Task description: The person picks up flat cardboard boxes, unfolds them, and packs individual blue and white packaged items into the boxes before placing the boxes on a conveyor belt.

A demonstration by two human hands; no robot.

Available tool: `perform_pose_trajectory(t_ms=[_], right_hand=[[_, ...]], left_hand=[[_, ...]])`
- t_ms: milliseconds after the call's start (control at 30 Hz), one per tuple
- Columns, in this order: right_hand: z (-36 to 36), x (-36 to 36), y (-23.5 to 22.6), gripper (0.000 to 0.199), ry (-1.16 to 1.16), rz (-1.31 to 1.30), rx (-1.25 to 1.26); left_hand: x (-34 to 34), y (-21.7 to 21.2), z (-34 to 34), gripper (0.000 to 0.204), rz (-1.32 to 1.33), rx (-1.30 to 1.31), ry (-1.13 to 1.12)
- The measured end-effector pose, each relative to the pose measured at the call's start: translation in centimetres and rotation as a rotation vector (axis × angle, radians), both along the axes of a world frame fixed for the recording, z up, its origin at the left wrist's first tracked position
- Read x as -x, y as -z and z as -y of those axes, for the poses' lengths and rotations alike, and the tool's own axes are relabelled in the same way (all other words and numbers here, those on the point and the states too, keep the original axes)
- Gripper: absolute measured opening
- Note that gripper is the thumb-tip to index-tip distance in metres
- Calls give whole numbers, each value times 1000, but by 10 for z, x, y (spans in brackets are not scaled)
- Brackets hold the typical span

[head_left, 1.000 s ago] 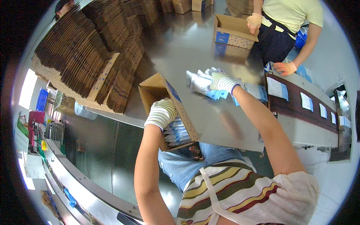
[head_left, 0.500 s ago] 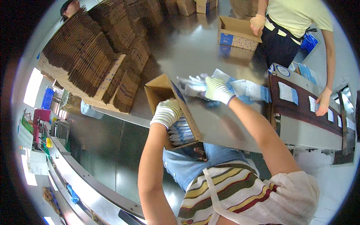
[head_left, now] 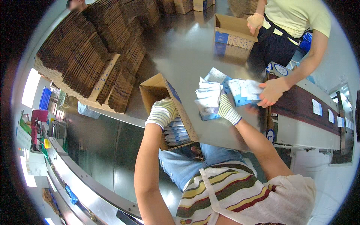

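Observation:
An open cardboard box (head_left: 190, 129) stands tilted at the near table edge, with a row of flat white-and-blue packets (head_left: 176, 132) in its near end. My left hand (head_left: 162, 113), in a striped knit glove, reaches into it against these packets; its fingertips are hidden inside. To the right, my right hand (head_left: 228, 109), gloved alike, grips a fanned bunch of packets (head_left: 208, 96) just above the table. More packets (head_left: 240, 90) lie beside it, where a co-worker's gloved hand (head_left: 276, 92) touches them.
Tall stacks of flattened cardboard boxes (head_left: 82, 56) fill the left of the metal table (head_left: 176, 56). A conveyor belt (head_left: 300, 99) with single packets runs at the right. Across the table, the co-worker's other hand holds another open box (head_left: 236, 32).
My right hand has drawn the packets into a fanned bunch and turned them upright. The co-worker's hand has come from the belt to the packets near mine. My left hand stays in the box.

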State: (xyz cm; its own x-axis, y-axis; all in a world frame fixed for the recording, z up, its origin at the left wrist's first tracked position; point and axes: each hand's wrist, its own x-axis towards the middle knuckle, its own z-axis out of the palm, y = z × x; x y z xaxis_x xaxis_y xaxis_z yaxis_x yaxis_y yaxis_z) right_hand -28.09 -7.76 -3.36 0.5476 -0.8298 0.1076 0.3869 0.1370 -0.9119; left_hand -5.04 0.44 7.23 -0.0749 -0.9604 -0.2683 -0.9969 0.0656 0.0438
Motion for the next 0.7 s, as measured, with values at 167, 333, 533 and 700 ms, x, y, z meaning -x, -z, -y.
perform_pose_trajectory(t_ms=[167, 333, 533, 700], right_hand=[[-6, -1, -17, 47, -347, 372, -723], [-38, 2, -98, 74, -193, -1519, 1220], [35, 9, -38, 72, -333, -1067, 1023], [30, -17, -111, 51, -285, -122, 1004]], left_hand=[[-3, -1, -3, 33, 5, -20, -10], [-9, 13, -1, 32, 10, -38, 8], [-2, 6, 13, 37, -152, -118, -45], [-12, 36, 26, 41, -85, -302, -127]])
